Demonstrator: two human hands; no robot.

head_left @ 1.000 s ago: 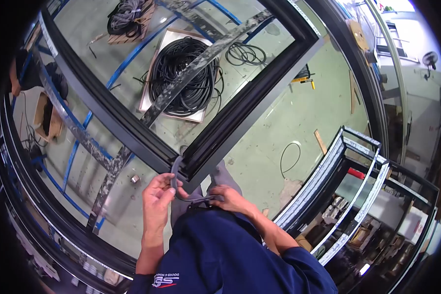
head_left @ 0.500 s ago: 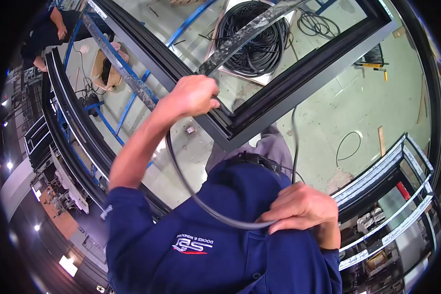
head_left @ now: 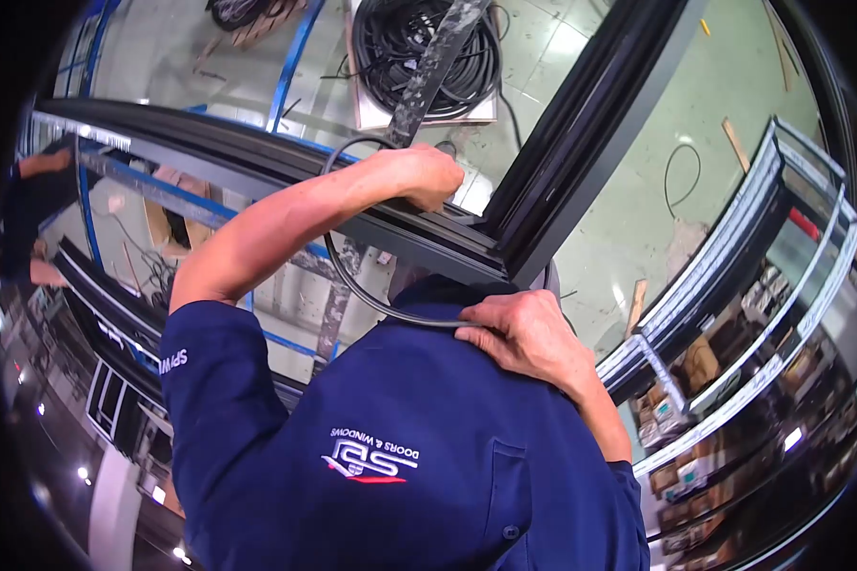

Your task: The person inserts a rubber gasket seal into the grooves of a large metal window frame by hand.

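Observation:
A dark rubber gasket strip (head_left: 357, 288) loops below and around my left forearm. My left hand (head_left: 428, 179) is closed and presses at the inner channel of a dark grey window frame (head_left: 419, 249), left of its near corner; its fingertips are partly hidden. The strip's upper end passes behind that hand. In front of my chest, my right hand (head_left: 522, 328) pinches the strip between thumb and fingers, just below the frame corner.
A large coil of black strip (head_left: 371, 81) lies in a box on the floor, beyond the frame. Blue and grey support bars (head_left: 438, 67) run under it. At the left, a co-worker's arm (head_left: 48, 162) shows. White-taped frames (head_left: 714, 276) stand at the right.
The view has turned, so the frame appears rotated. My left hand has shifted nearer the frame corner along the channel. My right hand has risen towards the frame, still pinching the strip.

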